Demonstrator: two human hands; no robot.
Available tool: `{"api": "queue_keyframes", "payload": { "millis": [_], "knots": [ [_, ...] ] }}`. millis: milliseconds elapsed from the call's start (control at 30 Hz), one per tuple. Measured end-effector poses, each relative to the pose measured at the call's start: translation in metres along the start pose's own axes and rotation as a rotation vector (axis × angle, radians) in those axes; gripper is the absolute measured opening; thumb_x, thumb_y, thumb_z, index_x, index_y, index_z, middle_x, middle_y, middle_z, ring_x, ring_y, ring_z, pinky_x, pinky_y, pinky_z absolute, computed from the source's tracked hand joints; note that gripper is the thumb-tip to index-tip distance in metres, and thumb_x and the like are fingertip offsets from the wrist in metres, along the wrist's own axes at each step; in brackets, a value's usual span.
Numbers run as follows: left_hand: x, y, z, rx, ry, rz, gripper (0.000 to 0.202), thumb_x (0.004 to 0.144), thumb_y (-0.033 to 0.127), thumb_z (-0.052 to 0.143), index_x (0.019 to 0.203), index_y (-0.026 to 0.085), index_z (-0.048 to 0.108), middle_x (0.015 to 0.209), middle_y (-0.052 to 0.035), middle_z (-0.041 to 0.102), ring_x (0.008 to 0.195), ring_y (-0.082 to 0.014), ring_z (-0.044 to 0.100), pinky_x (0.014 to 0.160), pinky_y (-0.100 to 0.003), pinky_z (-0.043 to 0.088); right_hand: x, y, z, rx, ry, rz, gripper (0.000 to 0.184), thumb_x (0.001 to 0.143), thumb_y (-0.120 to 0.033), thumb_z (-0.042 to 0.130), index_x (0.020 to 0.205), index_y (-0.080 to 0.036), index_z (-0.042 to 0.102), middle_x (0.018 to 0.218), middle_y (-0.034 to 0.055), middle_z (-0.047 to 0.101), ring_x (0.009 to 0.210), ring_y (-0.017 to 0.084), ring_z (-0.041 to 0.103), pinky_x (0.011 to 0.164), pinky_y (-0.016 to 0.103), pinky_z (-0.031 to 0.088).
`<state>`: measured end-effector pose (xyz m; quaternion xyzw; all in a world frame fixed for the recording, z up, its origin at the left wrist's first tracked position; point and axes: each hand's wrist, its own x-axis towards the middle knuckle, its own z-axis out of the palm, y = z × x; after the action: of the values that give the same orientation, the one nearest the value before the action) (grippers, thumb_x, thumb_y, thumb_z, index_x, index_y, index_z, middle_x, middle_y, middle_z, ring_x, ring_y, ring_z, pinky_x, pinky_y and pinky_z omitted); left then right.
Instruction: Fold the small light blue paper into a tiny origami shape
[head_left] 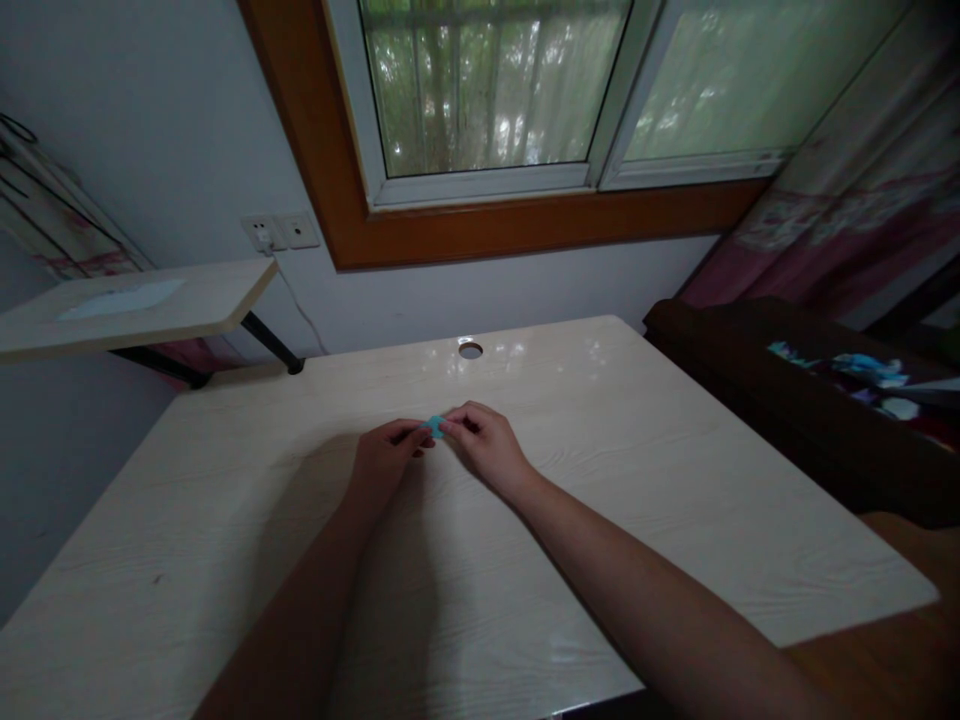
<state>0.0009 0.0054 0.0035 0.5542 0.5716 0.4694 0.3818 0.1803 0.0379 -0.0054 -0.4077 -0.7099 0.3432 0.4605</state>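
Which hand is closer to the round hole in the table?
Right. The right hand is almost straight in front of the round hole, on the person's side; the left hand is farther away, off to its left.

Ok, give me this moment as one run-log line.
left hand: pinching small turquoise object, shape unclear | right hand: pinching its right side | beneath: pale wood-grain desktop

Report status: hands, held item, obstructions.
Left bare hand, right bare hand: both pinching small turquoise piece. Piece over pale wood-grain desk. No obstruction visible around hands.
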Motion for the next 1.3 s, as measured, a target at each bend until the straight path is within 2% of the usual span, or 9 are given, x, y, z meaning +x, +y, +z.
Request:
{"api": "queue_keyframes", "payload": {
  "millis": [167,400,933,1300],
  "knots": [
    [0.001,0.001,0.002,-0.068,0.005,-0.087,0.026,0.077,0.043,0.072,0.087,0.019,0.076,0.076,-0.0045,0.076,0.072,-0.02,0.073,0.063,-0.028,0.058,-0.001,0.004,0.0,-0.014,0.015,-0.009,0.013,0.088,-0.031,0.066,0.085,-0.02,0.072,0.08,0.003,0.067,0.077,0.016,0.061,0.071,0.027,0.045],
    [0.002,-0.003,0.002,-0.108,0.012,-0.128,0.025,0.076,0.041,0.073,0.086,0.018,0.074,0.077,-0.0056,0.076,0.074,-0.0214,0.073,0.063,-0.03,0.057,-0.001,0.006,-0.001,-0.007,0.027,0.018,0.013,0.088,-0.03,0.065,0.085,-0.02,0.071,0.082,0.0037,0.068,0.078,0.017,0.061,0.073,0.028,0.046],
    [-0.001,0.002,-0.007,-0.08,0.0,-0.069,0.022,0.081,0.038,0.067,0.086,0.017,0.072,0.08,-0.0065,0.076,0.074,-0.0188,0.071,0.067,-0.029,0.057,-0.003,0.003,-0.002,-0.001,0.085,0.034,0.015,0.087,-0.031,0.062,0.083,-0.019,0.071,0.08,0.0031,0.066,0.075,0.017,0.058,0.068,0.027,0.043],
    [-0.006,0.004,-0.008,-0.076,0.034,-0.062,0.023,0.082,0.039,0.064,0.085,0.017,0.071,0.076,-0.0052,0.074,0.067,-0.0168,0.068,0.069,-0.03,0.056,-0.004,0.001,0.0,0.005,0.08,0.055,0.014,0.086,-0.029,0.063,0.083,-0.019,0.071,0.081,0.0041,0.069,0.076,0.017,0.06,0.072,0.028,0.045]
  ]
}}
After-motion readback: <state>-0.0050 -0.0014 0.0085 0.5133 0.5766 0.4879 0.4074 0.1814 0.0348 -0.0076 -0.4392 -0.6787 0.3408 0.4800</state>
